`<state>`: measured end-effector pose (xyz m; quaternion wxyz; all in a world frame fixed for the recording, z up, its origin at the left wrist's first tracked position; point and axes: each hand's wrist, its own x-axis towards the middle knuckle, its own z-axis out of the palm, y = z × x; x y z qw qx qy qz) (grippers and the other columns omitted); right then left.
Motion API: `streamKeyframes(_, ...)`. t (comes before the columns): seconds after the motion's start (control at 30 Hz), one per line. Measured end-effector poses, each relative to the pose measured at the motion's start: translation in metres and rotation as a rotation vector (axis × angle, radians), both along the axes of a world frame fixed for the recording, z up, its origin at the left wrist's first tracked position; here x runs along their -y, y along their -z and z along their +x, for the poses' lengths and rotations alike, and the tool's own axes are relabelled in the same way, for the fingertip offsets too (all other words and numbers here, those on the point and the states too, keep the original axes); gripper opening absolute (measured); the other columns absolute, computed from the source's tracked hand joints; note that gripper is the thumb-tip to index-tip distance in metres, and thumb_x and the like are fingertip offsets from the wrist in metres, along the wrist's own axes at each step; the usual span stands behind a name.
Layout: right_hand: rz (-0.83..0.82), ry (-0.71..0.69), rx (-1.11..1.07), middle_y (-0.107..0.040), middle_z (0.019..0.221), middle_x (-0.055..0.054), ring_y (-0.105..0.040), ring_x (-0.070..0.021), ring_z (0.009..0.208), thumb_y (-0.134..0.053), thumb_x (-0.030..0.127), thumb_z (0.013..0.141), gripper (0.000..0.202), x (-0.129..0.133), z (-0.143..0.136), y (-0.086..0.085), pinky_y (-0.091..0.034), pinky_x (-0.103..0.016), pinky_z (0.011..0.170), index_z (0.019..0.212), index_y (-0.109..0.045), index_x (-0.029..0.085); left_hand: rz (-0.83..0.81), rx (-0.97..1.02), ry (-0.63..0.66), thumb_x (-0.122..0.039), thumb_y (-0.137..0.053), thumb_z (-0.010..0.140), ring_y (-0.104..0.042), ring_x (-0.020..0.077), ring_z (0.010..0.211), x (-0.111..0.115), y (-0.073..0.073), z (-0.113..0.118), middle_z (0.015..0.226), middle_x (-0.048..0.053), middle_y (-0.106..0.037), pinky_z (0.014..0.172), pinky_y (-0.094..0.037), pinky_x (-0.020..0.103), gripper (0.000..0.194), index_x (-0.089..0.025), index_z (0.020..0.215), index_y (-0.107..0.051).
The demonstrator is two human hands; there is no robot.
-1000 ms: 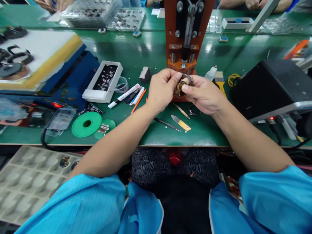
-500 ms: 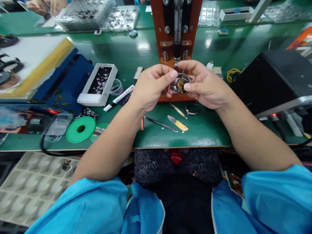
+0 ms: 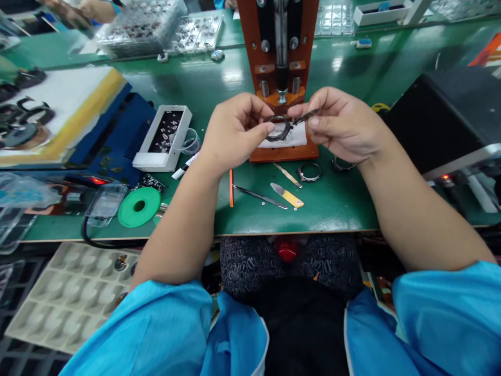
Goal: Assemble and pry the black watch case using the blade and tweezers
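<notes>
Between the thumb and fingers of my left hand (image 3: 235, 130) is a dark round watch case ring (image 3: 288, 128), its middle see-through. My right hand (image 3: 344, 128) pinches a thin dark watch module (image 3: 306, 116), seen nearly edge-on just right of the ring. Whether the two parts touch, I cannot tell. Both hands are raised before a red-brown press (image 3: 250, 47), above white padding (image 3: 298, 137) at its base. Below them lie a metal ring (image 3: 310, 179), another dark ring (image 3: 343, 166), tweezers (image 3: 260, 197) and a yellow-handled blade (image 3: 293, 199).
To the left are a white parts box (image 3: 156, 162), a clear cup (image 3: 191, 141), a green spool (image 3: 129, 209) and a blue machine (image 3: 113, 120). A black box (image 3: 442, 115) stands right. A beige tray (image 3: 66, 292) sits lower left. Another person's hand (image 3: 64, 10) shows far left.
The module has come away from the ring: my right hand has moved right and tilted it edge-on, while my left hand keeps the ring. The view has shifted slightly.
</notes>
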<state>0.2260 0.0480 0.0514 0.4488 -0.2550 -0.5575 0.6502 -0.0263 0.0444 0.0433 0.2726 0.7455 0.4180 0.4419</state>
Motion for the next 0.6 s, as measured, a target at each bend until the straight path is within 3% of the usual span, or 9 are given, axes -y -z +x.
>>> streamKeyframes(0.1,-0.035,0.123,0.004,-0.072,0.112,-0.005,-0.049,-0.0088,0.068,-0.096,0.012,0.08,0.034,-0.005,0.002,-0.002,-0.036,-0.02,0.052,0.087,-0.064,0.019,0.151,-0.252,-0.02,-0.01,-0.076,0.088,-0.062,0.0143,0.081,0.001,0.006,0.006,0.093,0.002,-0.071,0.076,-0.053,0.031,0.015,-0.018,0.099,-0.071)
streamKeyframes(0.17,-0.039,0.17,0.009,-0.07,0.102,-0.003,-0.048,-0.0088,0.066,-0.088,0.004,0.082,0.029,-0.007,0.002,-0.001,-0.036,-0.019,0.051,0.085,-0.064,0.019,0.211,-0.42,0.016,-0.009,-0.074,0.088,-0.067,0.0183,0.093,0.005,0.009,0.011,0.099,0.003,-0.072,0.086,-0.055,0.035,0.015,-0.018,0.1,-0.071)
streamKeyframes(0.37,-0.029,0.208,0.015,-0.057,0.079,0.001,-0.047,-0.0089,0.061,-0.078,0.0,0.084,0.023,-0.012,0.001,0.008,-0.036,-0.018,0.05,0.088,-0.065,0.019,0.319,-0.585,0.046,-0.01,-0.064,0.095,-0.069,0.0256,0.113,0.009,0.013,0.019,0.114,0.008,-0.072,0.1,-0.057,0.041,0.018,-0.019,0.11,-0.069)
streamKeyframes(0.6,-0.033,0.308,0.125,-0.058,0.081,-0.002,-0.045,-0.0078,0.058,-0.07,-0.005,0.081,0.021,-0.02,0.001,0.016,-0.03,-0.018,0.045,0.085,-0.067,0.016,0.235,-0.799,0.077,-0.008,-0.065,0.092,-0.07,0.0284,0.109,0.001,0.019,0.019,0.111,0.011,-0.071,0.096,-0.059,0.042,0.017,-0.015,0.104,-0.075)
